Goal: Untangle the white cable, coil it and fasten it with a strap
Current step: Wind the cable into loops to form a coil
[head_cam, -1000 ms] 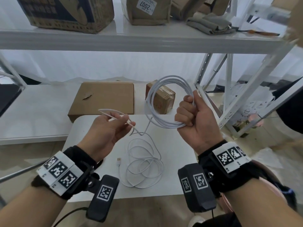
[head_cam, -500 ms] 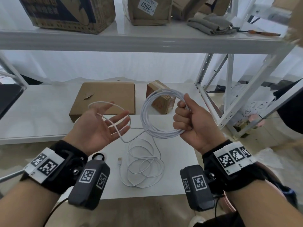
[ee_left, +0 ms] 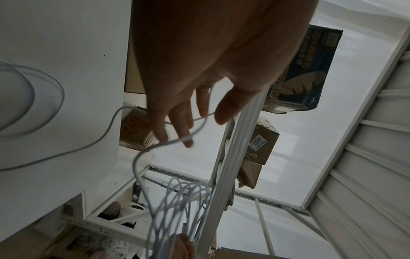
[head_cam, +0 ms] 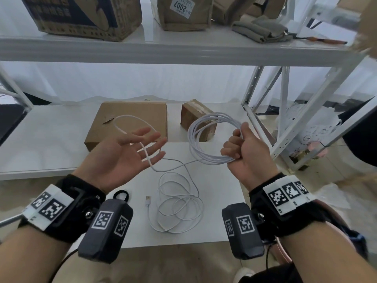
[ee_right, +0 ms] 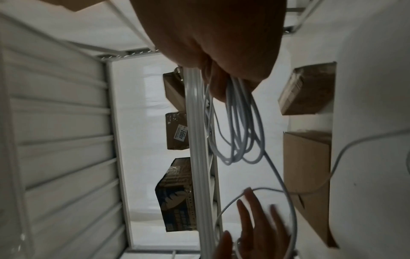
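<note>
From the head view the right hand [head_cam: 246, 152] has its grip curled tight round a bundle of finished turns of the white cable [head_cam: 206, 139], held up above the tabletop [head_cam: 220, 221]; the left hand [head_cam: 124, 154] is palm up with a wide, relaxed grip, a free loop draped across its fingers [head_cam: 151, 148], while the rest of the cable lies in loose overlapping rings on the tabletop with its plug [head_cam: 148, 200] pointing away from them. A small black ring [head_cam: 121, 196], perhaps the strap, lies by the left wrist. To do this winding step well, I would let the slack slide over the open fingers, lay each turn the same size as the held ones, and lift the rings off the tabletop slowly so they do not knot. In the left wrist view the loop crosses the spread fingertips and runs down to the coil [ee_left: 177, 210] below; nothing is pinched. In the right wrist view the fingers are folded over the top of the hanging turns [ee_right: 235, 126], one strand leading off to the other hand [ee_right: 257, 227]. Compared with a second ago, the left hand has gone from pinching the strand to lying flat and open, and the coil has tipped lower and further right.
</note>
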A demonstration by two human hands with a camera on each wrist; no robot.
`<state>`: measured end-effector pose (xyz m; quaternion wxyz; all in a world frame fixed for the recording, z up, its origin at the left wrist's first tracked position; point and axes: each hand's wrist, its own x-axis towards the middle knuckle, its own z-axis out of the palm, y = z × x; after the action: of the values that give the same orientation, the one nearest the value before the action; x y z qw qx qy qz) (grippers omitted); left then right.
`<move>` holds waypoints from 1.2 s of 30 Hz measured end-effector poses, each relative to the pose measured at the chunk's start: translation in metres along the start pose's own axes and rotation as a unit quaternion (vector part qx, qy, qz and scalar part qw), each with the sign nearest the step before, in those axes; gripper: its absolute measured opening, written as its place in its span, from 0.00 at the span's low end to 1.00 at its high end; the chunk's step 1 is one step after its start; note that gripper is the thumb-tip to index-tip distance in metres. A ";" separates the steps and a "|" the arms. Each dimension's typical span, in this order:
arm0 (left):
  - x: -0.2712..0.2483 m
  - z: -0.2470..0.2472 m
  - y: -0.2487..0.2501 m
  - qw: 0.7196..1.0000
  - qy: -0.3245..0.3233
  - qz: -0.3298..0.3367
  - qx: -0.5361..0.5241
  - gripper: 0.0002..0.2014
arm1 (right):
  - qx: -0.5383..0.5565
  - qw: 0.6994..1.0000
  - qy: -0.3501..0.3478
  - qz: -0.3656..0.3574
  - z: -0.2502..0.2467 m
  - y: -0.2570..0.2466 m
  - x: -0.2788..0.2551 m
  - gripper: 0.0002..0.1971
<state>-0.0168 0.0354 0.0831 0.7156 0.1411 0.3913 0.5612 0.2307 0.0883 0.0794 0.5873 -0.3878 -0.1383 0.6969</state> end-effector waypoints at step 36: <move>0.001 -0.022 -0.049 0.617 -0.120 0.173 0.758 0.07 | 0.204 0.966 -0.146 0.070 0.002 -0.015 -0.005 0.25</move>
<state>0.0015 0.0149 0.0370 0.2844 0.7648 0.5565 0.1565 0.2400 0.0881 0.0917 0.5775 -0.1629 -0.0500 0.7984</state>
